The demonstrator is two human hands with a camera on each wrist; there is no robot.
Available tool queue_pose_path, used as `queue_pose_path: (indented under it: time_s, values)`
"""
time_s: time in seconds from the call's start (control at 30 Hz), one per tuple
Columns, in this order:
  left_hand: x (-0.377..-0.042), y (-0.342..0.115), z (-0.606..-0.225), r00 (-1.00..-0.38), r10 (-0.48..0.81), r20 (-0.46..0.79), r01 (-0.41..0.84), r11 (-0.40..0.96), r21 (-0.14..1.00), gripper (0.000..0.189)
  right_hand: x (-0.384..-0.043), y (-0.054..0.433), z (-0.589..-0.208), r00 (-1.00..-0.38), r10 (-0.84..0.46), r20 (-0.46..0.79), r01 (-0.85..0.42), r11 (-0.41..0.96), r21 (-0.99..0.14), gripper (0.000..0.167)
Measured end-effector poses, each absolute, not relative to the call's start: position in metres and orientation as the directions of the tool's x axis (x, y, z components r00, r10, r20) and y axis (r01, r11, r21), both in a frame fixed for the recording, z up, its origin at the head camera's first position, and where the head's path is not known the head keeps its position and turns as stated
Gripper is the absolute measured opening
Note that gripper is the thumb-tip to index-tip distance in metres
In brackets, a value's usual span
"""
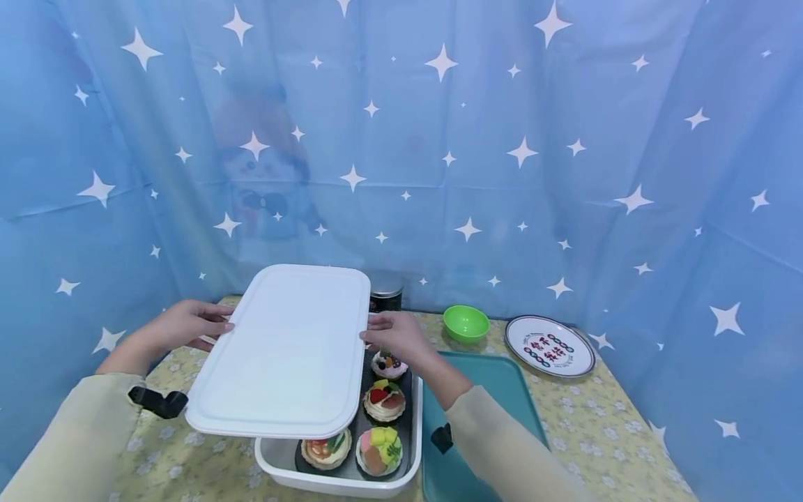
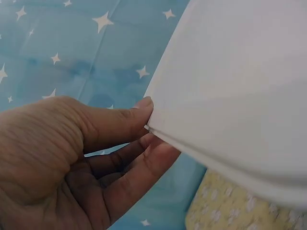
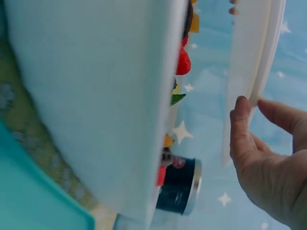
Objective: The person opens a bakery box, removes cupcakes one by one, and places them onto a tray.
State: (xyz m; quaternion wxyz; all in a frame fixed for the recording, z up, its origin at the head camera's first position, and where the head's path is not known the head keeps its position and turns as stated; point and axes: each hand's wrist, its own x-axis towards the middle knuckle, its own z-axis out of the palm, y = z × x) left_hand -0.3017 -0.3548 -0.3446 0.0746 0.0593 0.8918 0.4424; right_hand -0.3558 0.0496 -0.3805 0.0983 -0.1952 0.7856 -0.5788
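Note:
A white rectangular lid point(image 1: 282, 352) is held up between my two hands, above and to the left of a white container point(image 1: 339, 482). My left hand point(image 2: 96, 153) pinches one long edge of the lid, thumb on top and fingers beneath. At the opposite edge, my right hand point(image 3: 268, 163) pinches the rim between thumb and fingers. Inside the container stand several fruit-topped cream cupcakes, among them one with yellow and pink pieces point(image 1: 379, 450) and one with a red berry point(image 1: 384, 402). The lid hides the container's left part.
Right of the container lies a teal tray point(image 1: 486, 390). Behind it are a green bowl point(image 1: 466, 323) and a white plate point(image 1: 550, 346) with red characters. A dark can point(image 1: 385, 300) stands behind the container. A flowered cloth point(image 1: 602, 425) covers the table, and a starry blue curtain point(image 1: 401, 139) surrounds it.

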Motion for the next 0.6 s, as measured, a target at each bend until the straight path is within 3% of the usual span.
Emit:
queue_pose_path:
  time_s: [0.27, 0.6]
  values:
    - [-0.302, -0.381, -0.341, -0.989, 0.120, -0.089, 0.010, 0.648, 0.761, 0.068, -0.362, 0.010, -0.369, -0.888, -0.454, 0.076, -0.214, 0.261, -0.941, 0.044]
    - [-0.307, -0.409, -0.354, -0.992, 0.088, -0.094, 0.000, 0.733, 0.680, 0.062, -0.369, -0.025, -0.383, -0.876, -0.480, 0.042, -0.224, 0.329, -0.917, 0.037]
